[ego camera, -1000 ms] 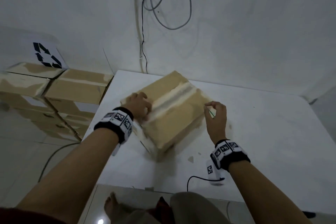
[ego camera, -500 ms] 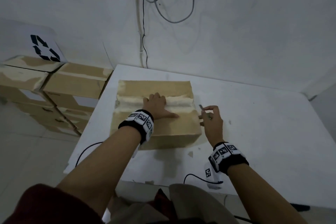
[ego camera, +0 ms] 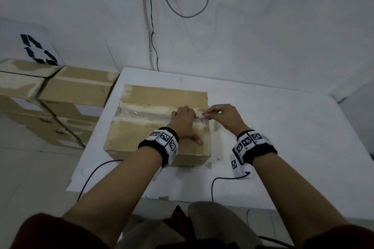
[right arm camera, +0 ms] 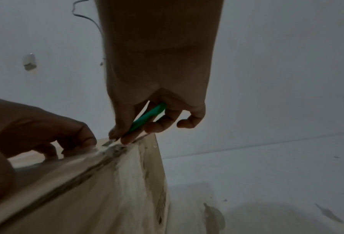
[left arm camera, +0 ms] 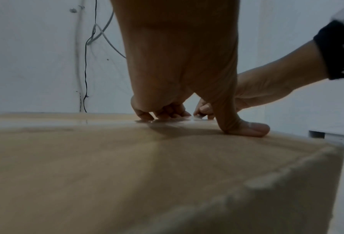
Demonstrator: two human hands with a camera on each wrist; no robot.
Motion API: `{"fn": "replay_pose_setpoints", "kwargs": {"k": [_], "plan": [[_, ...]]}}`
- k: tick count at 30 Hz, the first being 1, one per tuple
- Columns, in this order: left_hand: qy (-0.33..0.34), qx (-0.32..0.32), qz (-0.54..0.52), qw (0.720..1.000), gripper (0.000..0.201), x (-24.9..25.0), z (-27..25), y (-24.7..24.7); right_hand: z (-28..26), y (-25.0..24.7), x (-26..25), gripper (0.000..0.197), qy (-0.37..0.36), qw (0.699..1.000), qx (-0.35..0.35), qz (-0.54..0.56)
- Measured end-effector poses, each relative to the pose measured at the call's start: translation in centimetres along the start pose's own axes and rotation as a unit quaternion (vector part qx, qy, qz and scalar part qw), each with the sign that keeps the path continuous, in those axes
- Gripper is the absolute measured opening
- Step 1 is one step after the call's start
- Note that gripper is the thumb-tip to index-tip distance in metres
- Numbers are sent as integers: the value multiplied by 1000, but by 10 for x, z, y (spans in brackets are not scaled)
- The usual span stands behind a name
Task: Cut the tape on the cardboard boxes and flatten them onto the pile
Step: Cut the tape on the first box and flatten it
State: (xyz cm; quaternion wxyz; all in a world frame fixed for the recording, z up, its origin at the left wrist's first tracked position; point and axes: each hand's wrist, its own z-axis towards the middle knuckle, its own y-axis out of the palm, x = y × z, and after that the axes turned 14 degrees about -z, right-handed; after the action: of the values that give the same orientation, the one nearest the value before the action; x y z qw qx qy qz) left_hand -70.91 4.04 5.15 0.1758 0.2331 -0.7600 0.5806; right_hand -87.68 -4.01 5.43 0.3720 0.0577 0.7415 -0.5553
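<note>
A closed cardboard box (ego camera: 145,133) lies on the white table (ego camera: 283,147), with a strip of clear tape (ego camera: 145,114) along its top seam. My left hand (ego camera: 185,122) presses down on the box top near its right end, fingertips (left arm camera: 147,116) on the tape and thumb (left arm camera: 247,129) spread flat. My right hand (ego camera: 220,116) pinches a green-handled cutter (right arm camera: 147,118) at the right end of the seam. The blade tip (right arm camera: 109,143) touches the tape at the box's right edge (right arm camera: 127,148).
Several taped cardboard boxes (ego camera: 60,95) are stacked on the floor left of the table, under a recycling sign (ego camera: 38,49). Cables (ego camera: 153,26) hang down the wall behind. A black cable (ego camera: 222,180) trails over the table's front edge.
The box was turned square to me. My left hand slid right along the taped seam. My right hand came in from the table to the seam's right end with the cutter.
</note>
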Motion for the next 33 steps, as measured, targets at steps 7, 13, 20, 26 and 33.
{"fn": "replay_pose_setpoints", "kwargs": {"k": [7, 13, 20, 26, 33], "plan": [[12, 16, -23, 1000, 87, 0, -5, 1, 16, -16, -15, 6, -11, 981, -65, -184], [25, -8, -61, 998, 79, 7, -9, 0, 11, -19, -3, 5, -30, 990, -75, -113], [41, -14, -100, 994, 79, 7, -8, -2, 10, -25, 0, 6, -22, 989, -45, -139], [40, -22, -99, 994, 81, 10, -6, -4, 5, -15, -5, 5, -24, 990, -43, -136], [14, -22, -125, 992, 92, 2, -3, 1, 5, -23, 13, 13, -11, 993, -39, -115]]}}
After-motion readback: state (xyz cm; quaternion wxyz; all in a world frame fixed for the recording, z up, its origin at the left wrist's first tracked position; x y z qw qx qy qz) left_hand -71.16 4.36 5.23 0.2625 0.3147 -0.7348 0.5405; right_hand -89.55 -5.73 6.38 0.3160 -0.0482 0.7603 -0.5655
